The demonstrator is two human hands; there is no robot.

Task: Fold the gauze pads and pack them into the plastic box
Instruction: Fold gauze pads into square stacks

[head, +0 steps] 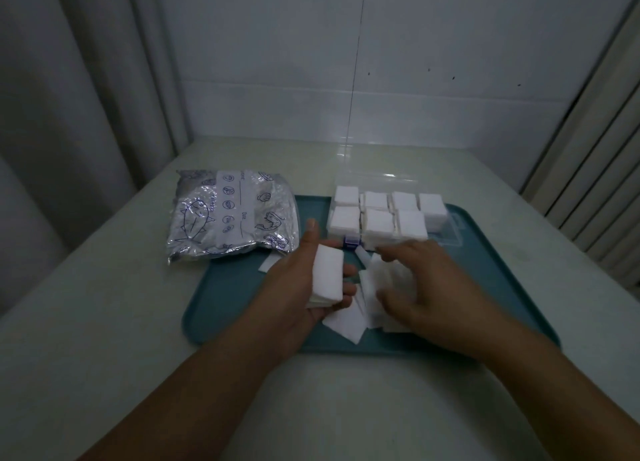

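My left hand (298, 284) holds a small stack of folded white gauze pads (327, 273) in its palm, thumb up, fingers curled round the stack's right side. Beside it my right hand (426, 287) lies palm down over several loose unfolded gauze pads (346, 322) on the teal tray (242, 308); its fingers are bent and blurred over the pile, and whether they pinch a pad is hidden. Behind the hands stands the clear plastic box (450, 232), lid up, its compartments filled with stacks of folded gauze (379, 221).
A silvery printed bag (232, 215) lies left of the box, partly over the tray's back left corner. The tray sits on a pale table (104, 305). A wall and curtains close in the back and sides.
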